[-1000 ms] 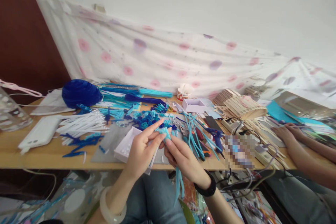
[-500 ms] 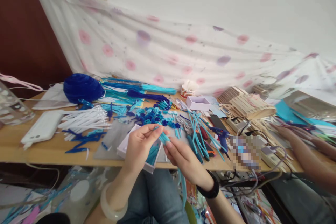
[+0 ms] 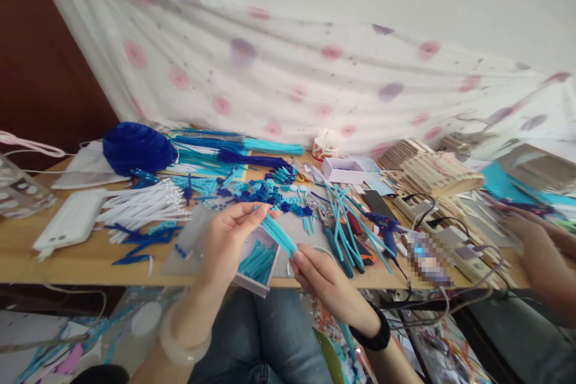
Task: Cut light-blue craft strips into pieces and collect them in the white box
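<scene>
Hands (image 3: pixel 227 243) (image 3: pixel 324 279) (two) on one turquoise bundle (image 3: pixel 278 233)

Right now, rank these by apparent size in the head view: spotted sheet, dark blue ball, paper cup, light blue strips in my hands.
1. Spotted sheet
2. Dark blue ball
3. Paper cup and light blue strips, unranked: they look alike, the strips are nearer the camera, and the fingers partly cover them.

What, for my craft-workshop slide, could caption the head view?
Left hand and right hand hold light-blue fuzzy stems between them near an open box.
</scene>
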`<state>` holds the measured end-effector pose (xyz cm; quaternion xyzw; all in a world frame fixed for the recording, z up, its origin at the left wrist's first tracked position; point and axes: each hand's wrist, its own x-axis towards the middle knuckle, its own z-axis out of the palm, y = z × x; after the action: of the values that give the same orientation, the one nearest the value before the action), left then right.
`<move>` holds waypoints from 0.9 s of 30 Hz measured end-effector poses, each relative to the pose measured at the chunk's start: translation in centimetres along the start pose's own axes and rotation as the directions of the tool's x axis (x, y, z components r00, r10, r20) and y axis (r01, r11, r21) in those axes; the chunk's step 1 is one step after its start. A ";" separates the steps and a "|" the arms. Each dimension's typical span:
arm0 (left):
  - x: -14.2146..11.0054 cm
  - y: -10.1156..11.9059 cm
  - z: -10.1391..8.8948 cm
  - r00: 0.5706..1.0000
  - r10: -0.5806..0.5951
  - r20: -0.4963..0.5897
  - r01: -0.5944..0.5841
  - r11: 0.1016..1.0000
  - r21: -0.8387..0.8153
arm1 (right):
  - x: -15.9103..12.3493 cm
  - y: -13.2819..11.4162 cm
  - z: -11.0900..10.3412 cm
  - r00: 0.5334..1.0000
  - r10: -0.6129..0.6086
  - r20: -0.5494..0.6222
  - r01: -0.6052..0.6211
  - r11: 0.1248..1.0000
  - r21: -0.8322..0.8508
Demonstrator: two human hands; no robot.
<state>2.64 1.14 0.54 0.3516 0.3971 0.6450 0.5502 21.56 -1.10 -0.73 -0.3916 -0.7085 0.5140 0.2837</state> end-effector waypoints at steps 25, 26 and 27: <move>-1.8 -0.6 1.5 0.820 0.545 0.176 -0.553 0.673 0.491 | -0.3 -1.2 1.6 0.996 -0.025 -0.089 0.054 0.938 0.342; -1.8 -0.6 1.5 0.807 0.560 0.191 -0.572 0.656 0.493 | -0.3 -1.3 1.6 0.995 -0.026 -0.093 0.057 0.939 0.340; -1.8 -0.6 1.5 0.797 0.570 0.200 -0.584 0.643 0.495 | -0.3 -1.4 1.6 0.995 -0.028 -0.098 0.059 0.941 0.333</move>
<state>4.54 -0.40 0.60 0.6062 0.4200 0.6450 0.2006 20.13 -2.42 0.09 -0.3448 -0.6054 0.6022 0.3897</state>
